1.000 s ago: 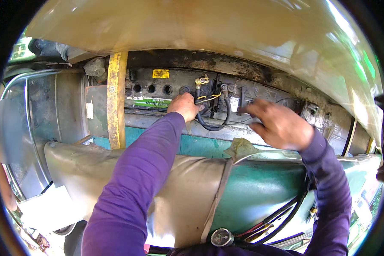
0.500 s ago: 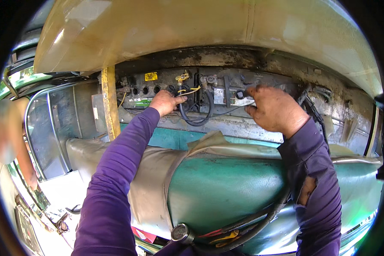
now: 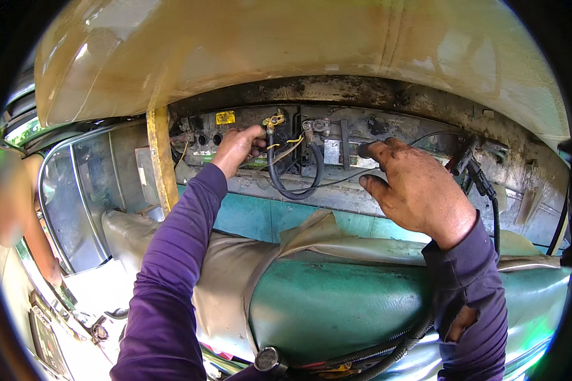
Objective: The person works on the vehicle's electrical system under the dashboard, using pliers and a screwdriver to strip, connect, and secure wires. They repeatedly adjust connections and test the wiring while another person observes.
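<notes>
A person in purple sleeves [image 3: 171, 273] is reaching toward two dark batteries sitting end to end beneath a tan panel [image 3: 286, 51]; a brass terminal clamp [image 3: 274, 120] is standing on the left battery [image 3: 254, 116], and places here are being given from it. Just left of the clamp, the left hand [image 3: 238, 149] is hovering with its fingers curled toward the thumb; whether they are pinching anything small, I cannot tell. Farther left, round holes [image 3: 201, 140] are showing in the same battery, and beyond them a worn yellow bar [image 3: 163, 165] is standing. Well right of the clamp, the right hand [image 3: 419, 187] is hovering before the right battery [image 3: 403, 130], its thumb and forefinger spreading apart; a dark, blunt shape is sitting at the forefinger's tip, perhaps a cap. Below the clamp, a thick black cable [image 3: 287, 193] is looping toward the right battery's terminal, and lower again a green padded cover [image 3: 337, 292] is lying nearest the person. Judging by the hands, the person is probably working at the batteries' upper openings; the next move would be calling for precise fingertip placement, with both hands keeping clear of the exposed metal.
</notes>
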Demonstrator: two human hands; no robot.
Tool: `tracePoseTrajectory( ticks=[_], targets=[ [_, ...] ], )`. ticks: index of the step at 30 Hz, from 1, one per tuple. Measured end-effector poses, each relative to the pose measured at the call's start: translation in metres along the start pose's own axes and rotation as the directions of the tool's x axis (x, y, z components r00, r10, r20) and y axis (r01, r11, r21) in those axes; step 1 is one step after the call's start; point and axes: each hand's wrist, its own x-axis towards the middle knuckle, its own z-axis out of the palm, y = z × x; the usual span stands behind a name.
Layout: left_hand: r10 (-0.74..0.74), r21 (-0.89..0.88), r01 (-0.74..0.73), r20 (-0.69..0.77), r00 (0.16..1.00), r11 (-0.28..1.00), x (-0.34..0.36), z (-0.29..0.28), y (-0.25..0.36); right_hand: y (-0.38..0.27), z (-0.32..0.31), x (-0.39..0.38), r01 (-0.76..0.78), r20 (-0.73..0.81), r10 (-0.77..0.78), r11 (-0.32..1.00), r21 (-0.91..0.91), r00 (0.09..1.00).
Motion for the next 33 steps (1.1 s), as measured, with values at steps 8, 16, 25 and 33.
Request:
tracePoseTrajectory(
  ticks=[8, 16, 25, 33],
  targets=[
    [0.088, 0.493, -0.081, 0.009, 0.996, 0.866, 0.002, 0.011, 0.004, 0.0, 0.002, -0.001, 0.034, -0.032, -0.033, 0.999, 0.039, 0.999],
    [0.123, 0.6, -0.08, -0.031, 0.992, 0.796, -0.002, 0.013, 0.011, 0.002, 0.005, -0.001, 0.118, -0.115, -0.111, 0.991, 0.059, 0.987],
    [0.014, 0.612, -0.059, 0.079, 0.997, 0.789, -0.016, 0.016, 0.02, -0.001, 0.0, -0.001, 0.068, -0.029, -0.066, 0.995, 0.069, 0.997],
    [0.028, 0.43, -0.031, 0.013, 1.0, 0.902, -0.032, 0.009, 0.011, 0.002, 0.003, -0.001, 0.149, -0.125, -0.136, 0.983, 0.105, 0.983]
  ],
)
